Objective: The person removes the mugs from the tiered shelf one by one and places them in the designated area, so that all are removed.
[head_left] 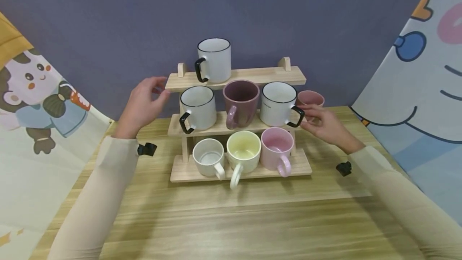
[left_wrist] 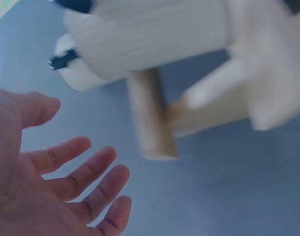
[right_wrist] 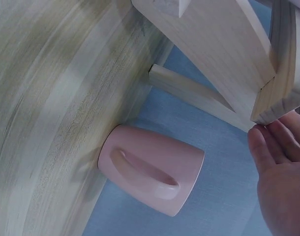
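A tiered wooden rack [head_left: 267, 76] bears mugs on its shelves. A white black-rimmed mug [head_left: 220, 63] stands on top. Another white mug [head_left: 203, 111], a purple mug [head_left: 247, 109] and a white mug [head_left: 276, 111] fill the middle shelf. Below stand a cream mug [head_left: 207, 163], a yellow mug [head_left: 249, 163] and a pink mug [head_left: 272, 155]. My left hand [head_left: 146, 101] is beside the top shelf's left end; its fingers [left_wrist: 98, 167] are spread and hold nothing. My right hand [head_left: 325, 125] touches the middle shelf's right end with its fingertips [right_wrist: 258, 140].
A dusty-pink mug [head_left: 311, 98] stands on the table behind the rack's right side, partly hidden by the right hand in the head view. A grey-blue cloth [head_left: 144, 19] hangs behind. Printed cloths [head_left: 408, 95] flank the wooden table [head_left: 231, 224].
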{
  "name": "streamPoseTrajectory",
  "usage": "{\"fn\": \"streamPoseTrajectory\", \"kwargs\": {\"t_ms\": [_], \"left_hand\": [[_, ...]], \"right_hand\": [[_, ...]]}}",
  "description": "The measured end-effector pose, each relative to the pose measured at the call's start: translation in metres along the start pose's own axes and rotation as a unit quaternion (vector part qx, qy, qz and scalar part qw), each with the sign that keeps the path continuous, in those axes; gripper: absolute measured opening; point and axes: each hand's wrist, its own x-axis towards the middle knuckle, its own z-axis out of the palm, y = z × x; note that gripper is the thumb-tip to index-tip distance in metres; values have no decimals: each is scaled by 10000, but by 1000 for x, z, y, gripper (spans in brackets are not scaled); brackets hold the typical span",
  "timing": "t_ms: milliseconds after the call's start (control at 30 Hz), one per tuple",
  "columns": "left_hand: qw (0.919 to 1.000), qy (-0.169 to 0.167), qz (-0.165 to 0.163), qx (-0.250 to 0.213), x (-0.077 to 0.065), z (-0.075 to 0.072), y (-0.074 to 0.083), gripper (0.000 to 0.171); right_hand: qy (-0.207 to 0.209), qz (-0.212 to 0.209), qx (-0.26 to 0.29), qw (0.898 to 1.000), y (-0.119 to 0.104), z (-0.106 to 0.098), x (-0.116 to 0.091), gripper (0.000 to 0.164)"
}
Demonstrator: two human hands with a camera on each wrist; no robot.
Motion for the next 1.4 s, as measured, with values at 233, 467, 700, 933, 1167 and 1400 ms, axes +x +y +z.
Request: {"fn": "streamPoseTrajectory", "kwargs": {"t_ms": [233,467,700,933,1167,1400], "left_hand": [[9976,-466,223,456,36,-15,45,57],[9933,-784,283,801,68,-15,73,66],[9913,-1021,192,808,90,-11,83,71],[9864,-1164,303,1117,111,3,88,80],[9760,-1695,-101,1359,130,10,102,90],[9756,-1796,-249,1241,137,13,105,88]], "right_hand": [[-8,31,-29,10000,-1,-2,0,37],[-59,47,215,9997,-1,3,4,38],[2,-73,303,9995,2,8,5,36],[8,102,353,9993,3,5,1,38],[12,101,333,9994,3,3,-1,38],[70,-75,243,9997,3,1,0,35]]}}
